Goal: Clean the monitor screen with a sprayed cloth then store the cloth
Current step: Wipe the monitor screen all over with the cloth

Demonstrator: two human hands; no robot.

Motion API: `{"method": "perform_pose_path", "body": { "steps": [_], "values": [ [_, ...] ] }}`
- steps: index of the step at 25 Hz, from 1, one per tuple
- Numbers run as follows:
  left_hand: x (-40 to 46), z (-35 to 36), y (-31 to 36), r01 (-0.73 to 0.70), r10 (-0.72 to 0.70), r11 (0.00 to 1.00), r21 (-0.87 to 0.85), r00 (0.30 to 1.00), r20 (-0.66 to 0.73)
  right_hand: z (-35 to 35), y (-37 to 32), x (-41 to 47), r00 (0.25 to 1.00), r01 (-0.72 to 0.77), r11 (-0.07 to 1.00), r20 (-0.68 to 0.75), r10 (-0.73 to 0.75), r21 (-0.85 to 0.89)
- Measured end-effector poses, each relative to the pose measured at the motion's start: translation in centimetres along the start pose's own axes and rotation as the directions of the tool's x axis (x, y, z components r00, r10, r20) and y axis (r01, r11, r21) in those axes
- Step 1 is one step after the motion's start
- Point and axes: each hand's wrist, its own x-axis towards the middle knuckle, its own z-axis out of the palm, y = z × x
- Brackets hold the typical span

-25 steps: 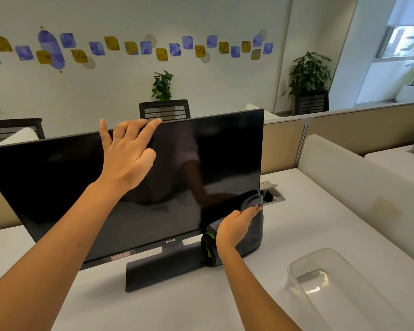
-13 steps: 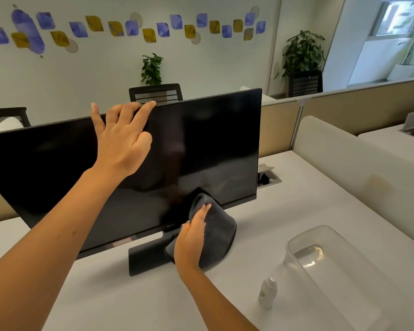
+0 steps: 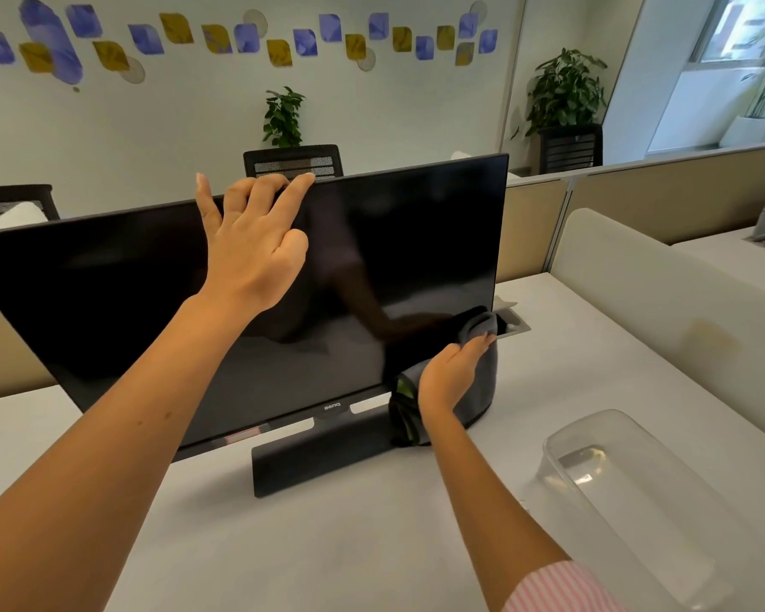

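Observation:
A black monitor [image 3: 107, 302] stands on a white desk [image 3: 327, 545], its screen dark and reflecting my arm. My left hand [image 3: 248, 249] holds its top edge near the middle: two fingers bend over the edge and the thumb lies on the screen. My right hand [image 3: 451, 373] presses a dark grey cloth [image 3: 484, 386] flat against the screen's lower right corner. The cloth hangs down past the bezel beside the stand base [image 3: 319, 457].
A clear plastic box [image 3: 637, 501] sits on the desk at the right front. Behind the monitor's right corner is an open cable port [image 3: 513, 324]. A cream divider panel [image 3: 659, 302] runs along the desk's right side. Office chairs and potted plants stand behind.
My right hand slid the cloth from the bottom middle of the screen back to its lower right corner. A small spray bottle seen half a second ago is out of view.

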Motion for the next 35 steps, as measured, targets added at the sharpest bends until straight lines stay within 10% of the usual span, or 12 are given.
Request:
{"method": "perform_pose_path", "body": {
  "steps": [8,17,28,30,35],
  "values": [
    [-0.2,-0.1,0.3,0.008,-0.008,1.0,0.015,1.0,0.0,3.9,-1.7,-4.8,0.998,0.029,0.999,-0.054,-0.03,-0.027],
    [-0.1,-0.3,0.1,-0.003,0.003,1.0,0.019,1.0,0.018,9.0,1.2,-16.2,0.827,0.541,0.796,0.345,-0.444,-0.271],
    [-1.3,-2.9,-2.7,-0.062,0.062,0.998,-0.014,0.998,-0.01,4.3,0.0,-7.5,0.894,0.381,0.707,0.044,-0.446,-0.596],
    [-2.4,-4.0,-5.2,-0.038,0.039,0.999,0.031,0.998,-0.046,4.7,-0.8,-6.8,0.955,0.284,0.947,-0.041,-0.293,-0.146],
    [-5.4,-6.6,-12.6,0.03,-0.01,0.985,0.171,0.993,-0.119,4.1,-4.4,-4.9,0.97,0.235,0.972,-0.06,-0.234,-0.001]
  ]
}}
